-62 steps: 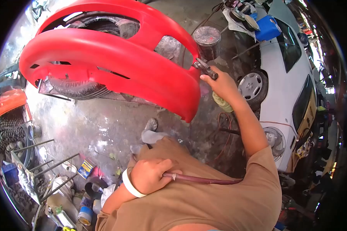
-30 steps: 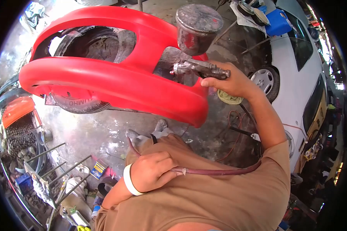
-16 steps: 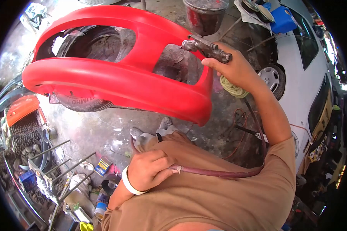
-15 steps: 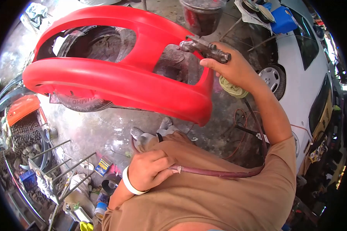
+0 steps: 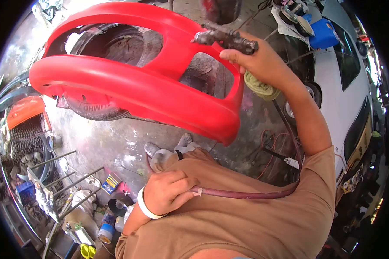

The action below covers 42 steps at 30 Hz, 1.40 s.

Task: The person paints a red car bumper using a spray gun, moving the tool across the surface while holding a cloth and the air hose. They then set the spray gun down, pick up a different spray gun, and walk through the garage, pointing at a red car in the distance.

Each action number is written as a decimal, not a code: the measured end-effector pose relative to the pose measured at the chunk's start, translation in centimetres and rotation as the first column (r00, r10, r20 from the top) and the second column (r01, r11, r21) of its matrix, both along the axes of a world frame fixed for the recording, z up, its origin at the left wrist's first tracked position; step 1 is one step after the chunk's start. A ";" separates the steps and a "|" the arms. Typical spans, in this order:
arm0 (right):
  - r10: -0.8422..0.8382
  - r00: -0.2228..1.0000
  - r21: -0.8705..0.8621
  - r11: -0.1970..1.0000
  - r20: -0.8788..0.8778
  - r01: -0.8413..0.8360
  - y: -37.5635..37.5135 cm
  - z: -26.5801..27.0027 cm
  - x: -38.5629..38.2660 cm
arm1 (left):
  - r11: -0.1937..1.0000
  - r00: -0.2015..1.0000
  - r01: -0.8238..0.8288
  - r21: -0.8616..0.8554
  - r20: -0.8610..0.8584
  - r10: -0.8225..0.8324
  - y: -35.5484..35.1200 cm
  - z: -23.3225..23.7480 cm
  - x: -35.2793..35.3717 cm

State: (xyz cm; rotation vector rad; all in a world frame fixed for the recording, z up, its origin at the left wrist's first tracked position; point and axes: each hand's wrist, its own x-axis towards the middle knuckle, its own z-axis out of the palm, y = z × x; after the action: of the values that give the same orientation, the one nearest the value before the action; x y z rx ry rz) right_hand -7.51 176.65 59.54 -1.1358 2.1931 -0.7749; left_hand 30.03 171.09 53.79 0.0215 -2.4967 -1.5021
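My right hand (image 5: 263,60) grips a dark, stained spray gun (image 5: 229,39) above the right end of a glossy red car bumper (image 5: 129,86). The gun's nozzle points left. Green cloth (image 5: 260,86) is wrapped below the gun's handle, and a hose runs down from it. Around that maroon hose (image 5: 242,194) my left hand (image 5: 168,192) is closed, in front of my body. The bumper rests on a tire (image 5: 97,108) and has two large openings.
A white car (image 5: 333,103) stands at the right. Near the top are a dark bucket (image 5: 221,9) and a blue jug (image 5: 323,33). A metal frame (image 5: 80,188), an orange part (image 5: 26,111) and a blue-yellow box (image 5: 111,183) lie at the left.
My right hand and the spray gun have moved slightly left and up relative to the bumper. My left hand still holds the hose. The view has shifted a little.
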 end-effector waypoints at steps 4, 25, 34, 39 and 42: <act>-0.043 0.965 -0.090 0.996 -0.258 0.020 -0.8 0.0 -0.6 | 1.000 0.999 -0.029 0.006 -0.018 0.029 -0.2 -0.1 0.5; -0.157 0.981 -0.031 0.988 -0.111 0.154 -0.4 3.4 5.8 | 0.997 0.997 0.053 -0.051 -0.048 -0.056 -7.1 0.9 3.2; -0.331 0.903 -0.177 0.940 -0.274 0.291 -4.5 2.2 15.2 | 0.941 0.935 0.338 -0.004 -0.116 -0.336 -20.5 -1.5 4.6; -0.524 0.816 -0.018 0.844 -0.245 0.536 -12.1 4.4 22.0 | 0.857 0.849 0.515 -0.007 -0.139 -0.511 -33.4 1.3 8.6; -0.545 0.778 0.026 0.814 -0.311 0.581 -15.6 4.7 23.4 | 0.828 0.823 0.558 0.048 -0.155 -0.546 -39.0 2.9 10.4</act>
State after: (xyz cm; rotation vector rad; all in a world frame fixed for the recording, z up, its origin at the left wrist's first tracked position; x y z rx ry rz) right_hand 15.86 161.03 64.23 -0.5359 2.8477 -0.7244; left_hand 40.44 132.07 56.72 -0.8350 -2.4334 -1.7417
